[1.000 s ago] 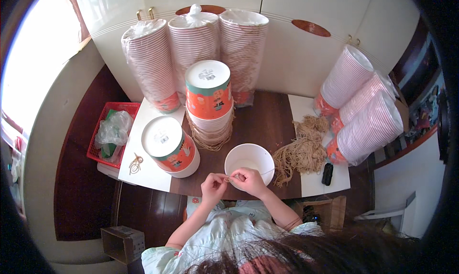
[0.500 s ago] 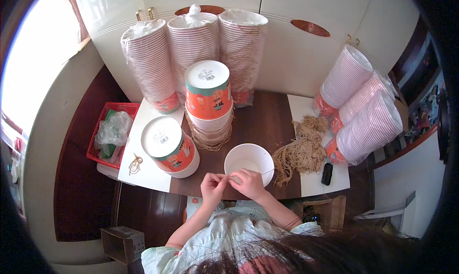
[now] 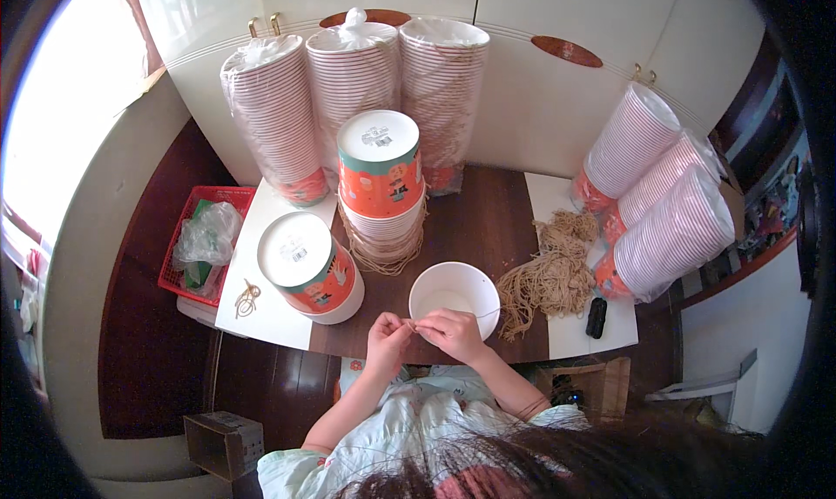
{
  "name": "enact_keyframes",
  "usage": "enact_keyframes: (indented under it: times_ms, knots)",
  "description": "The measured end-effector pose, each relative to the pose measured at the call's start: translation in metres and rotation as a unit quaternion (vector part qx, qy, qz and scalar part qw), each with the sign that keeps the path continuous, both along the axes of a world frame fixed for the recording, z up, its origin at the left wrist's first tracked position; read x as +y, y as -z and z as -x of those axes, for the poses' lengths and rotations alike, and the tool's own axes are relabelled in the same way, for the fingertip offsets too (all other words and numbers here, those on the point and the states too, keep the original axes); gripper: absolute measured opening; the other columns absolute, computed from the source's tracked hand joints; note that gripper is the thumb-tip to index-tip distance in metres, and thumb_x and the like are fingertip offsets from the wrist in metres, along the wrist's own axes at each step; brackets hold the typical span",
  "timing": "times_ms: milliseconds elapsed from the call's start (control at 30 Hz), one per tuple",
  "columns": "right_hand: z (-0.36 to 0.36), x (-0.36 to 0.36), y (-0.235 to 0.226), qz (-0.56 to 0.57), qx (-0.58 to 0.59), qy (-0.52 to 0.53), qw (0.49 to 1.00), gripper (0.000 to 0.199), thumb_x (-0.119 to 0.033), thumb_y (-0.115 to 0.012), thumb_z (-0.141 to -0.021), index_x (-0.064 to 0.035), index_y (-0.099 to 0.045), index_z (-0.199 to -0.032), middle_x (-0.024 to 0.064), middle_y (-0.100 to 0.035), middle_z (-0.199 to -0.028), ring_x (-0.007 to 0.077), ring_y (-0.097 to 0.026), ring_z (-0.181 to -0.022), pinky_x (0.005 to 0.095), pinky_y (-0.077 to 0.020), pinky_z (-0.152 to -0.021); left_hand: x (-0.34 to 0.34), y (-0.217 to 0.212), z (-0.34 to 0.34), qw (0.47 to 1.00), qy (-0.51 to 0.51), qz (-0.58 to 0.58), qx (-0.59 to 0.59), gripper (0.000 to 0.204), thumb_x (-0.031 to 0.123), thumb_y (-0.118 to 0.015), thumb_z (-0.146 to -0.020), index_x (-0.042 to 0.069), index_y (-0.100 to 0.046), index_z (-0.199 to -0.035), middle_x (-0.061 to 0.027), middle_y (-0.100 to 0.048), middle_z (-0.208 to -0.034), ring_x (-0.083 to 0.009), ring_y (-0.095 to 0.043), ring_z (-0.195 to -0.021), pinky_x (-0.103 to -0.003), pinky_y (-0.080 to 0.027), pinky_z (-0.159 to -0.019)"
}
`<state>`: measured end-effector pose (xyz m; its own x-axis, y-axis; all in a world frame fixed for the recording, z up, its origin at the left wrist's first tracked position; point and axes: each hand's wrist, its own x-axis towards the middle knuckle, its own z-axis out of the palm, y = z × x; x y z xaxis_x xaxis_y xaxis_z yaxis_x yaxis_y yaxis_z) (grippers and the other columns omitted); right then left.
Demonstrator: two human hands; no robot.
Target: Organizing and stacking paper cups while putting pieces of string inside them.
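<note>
My left hand (image 3: pixel 386 338) and my right hand (image 3: pixel 451 332) meet fingertip to fingertip at the near side of an open white paper bucket (image 3: pixel 455 277). Both are closed in a pinch on what looks like a thin tan cord, mostly hidden by the fingers. A thin strand of cord (image 3: pixel 489 313) shows at the bucket's right rim, beside my right hand. To the right lies a tangled heap of tan cords (image 3: pixel 544 281). Left of my hands, an orange and green paper bucket (image 3: pixel 322 277) stands upside down, its white base up.
Behind stands an upturned bucket stack (image 3: pixel 379 181) with cords around its lower part. Tall wrapped bucket stacks (image 3: pixel 348 72) line the back; more wrapped stacks (image 3: pixel 666 233) lean at right. A black object (image 3: pixel 596 317), a loose cord (image 3: pixel 247 299) and a red basket (image 3: pixel 187 277) sit around the edges.
My fingers have shifted very slightly, the right hand's fingertips lying a little flatter over the pinch. The bucket, stacks and cord heap stay put.
</note>
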<state>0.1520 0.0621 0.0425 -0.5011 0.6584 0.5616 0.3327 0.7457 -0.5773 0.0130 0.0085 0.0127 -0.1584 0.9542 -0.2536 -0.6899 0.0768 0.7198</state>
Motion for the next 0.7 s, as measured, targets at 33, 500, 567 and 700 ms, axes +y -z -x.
enact_keyframes:
  times_ms: [33, 500, 567, 700]
  knots:
    - [0.0, 0.001, 0.001, 0.021, 0.008, -0.006, 1.0, 0.01, -0.009, -0.069, -0.065, -0.0067, -0.063, -0.073, 0.0036, -0.06, -0.07, 0.0178, -0.059, -0.059, 0.0275, -0.0466, -0.05, 0.0, 0.0, 0.0, 1.0, 0.006, 0.003, 0.0, 0.016, -0.002, -0.053, -0.078, 0.009, -0.041, -0.077, -0.0073, -0.058, -0.078, -0.0053, -0.044, -0.051, -0.016, -0.032, -0.04]
    - [-0.003, 0.004, 0.001, 0.208, 0.036, -0.007, 0.978, 0.009, -0.011, -0.064, -0.072, -0.0056, -0.065, -0.079, 0.0085, -0.062, -0.074, 0.0207, -0.06, -0.064, 0.0292, -0.0465, -0.057, -0.003, 0.0, 0.004, 0.969, 0.099, 0.016, 0.228, 0.007, 0.007, -0.054, -0.082, 0.002, -0.054, -0.087, 0.0003, -0.056, -0.078, -0.005, -0.048, -0.068, -0.018, -0.039, -0.062]
    - [-0.004, 0.005, 0.003, 0.232, 0.036, -0.006, 0.972, 0.009, -0.012, -0.064, -0.072, -0.0048, -0.064, -0.079, 0.0089, -0.062, -0.074, 0.0215, -0.06, -0.064, 0.0293, -0.0463, -0.057, -0.001, 0.0, 0.004, 0.967, 0.05, -0.052, 0.243, 0.006, 0.008, -0.052, -0.083, 0.003, -0.053, -0.086, -0.0011, -0.057, -0.078, -0.0053, -0.049, -0.068, -0.018, -0.039, -0.06]
    - [-0.004, 0.006, 0.004, 0.232, 0.023, -0.007, 0.972, 0.01, -0.012, -0.063, -0.073, -0.0042, -0.064, -0.079, 0.0093, -0.062, -0.073, 0.0217, -0.06, -0.064, 0.0293, -0.0462, -0.057, -0.001, -0.008, 0.006, 0.975, 0.055, -0.058, 0.206, 0.004, 0.008, -0.052, -0.084, 0.004, -0.052, -0.083, -0.0033, -0.058, -0.078, -0.0057, -0.051, -0.068, -0.018, -0.039, -0.058]
